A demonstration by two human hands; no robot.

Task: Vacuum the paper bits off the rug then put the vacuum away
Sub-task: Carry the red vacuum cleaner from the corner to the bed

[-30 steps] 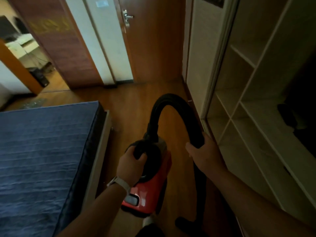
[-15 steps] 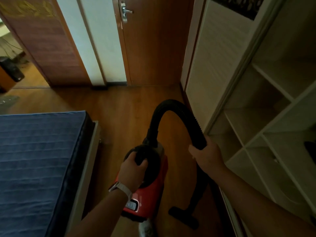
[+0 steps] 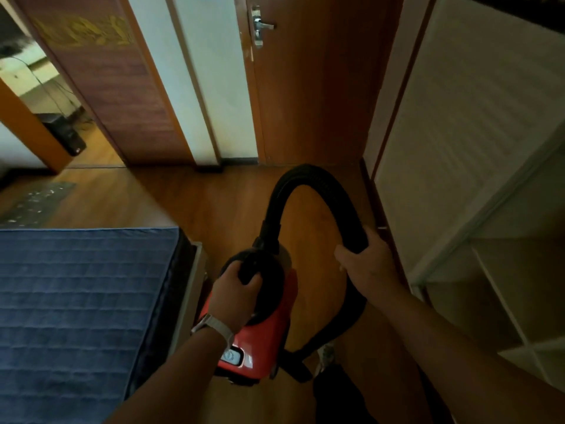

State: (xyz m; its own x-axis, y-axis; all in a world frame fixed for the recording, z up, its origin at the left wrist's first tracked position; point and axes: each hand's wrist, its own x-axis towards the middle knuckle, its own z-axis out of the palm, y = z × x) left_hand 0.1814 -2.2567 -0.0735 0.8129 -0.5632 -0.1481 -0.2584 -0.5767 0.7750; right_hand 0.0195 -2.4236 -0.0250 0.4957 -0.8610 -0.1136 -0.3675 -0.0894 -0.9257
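Note:
A red canister vacuum (image 3: 269, 341) with a black top hangs in front of me above the wooden floor. My left hand (image 3: 237, 293) grips its black carry handle. From the canister a black ribbed hose (image 3: 301, 182) arches up and over to the right. My right hand (image 3: 368, 260) grips the hose on its downward side. Below that hand the hose runs to a black nozzle (image 3: 298, 367) near my foot. A grey rug (image 3: 36, 203) flecked with pale paper bits lies on the floor at the far left.
A blue quilted mattress (image 3: 79, 307) on a pale frame fills the lower left. An open white wardrobe with bare shelves (image 3: 495, 289) stands at the right. A shut wooden door (image 3: 308, 87) faces me, and an open doorway (image 3: 39, 96) leads out at upper left.
My view has swung back to the left and down a little, bringing the rug and doorway into sight. Both hands keep their grips on the handle and hose.

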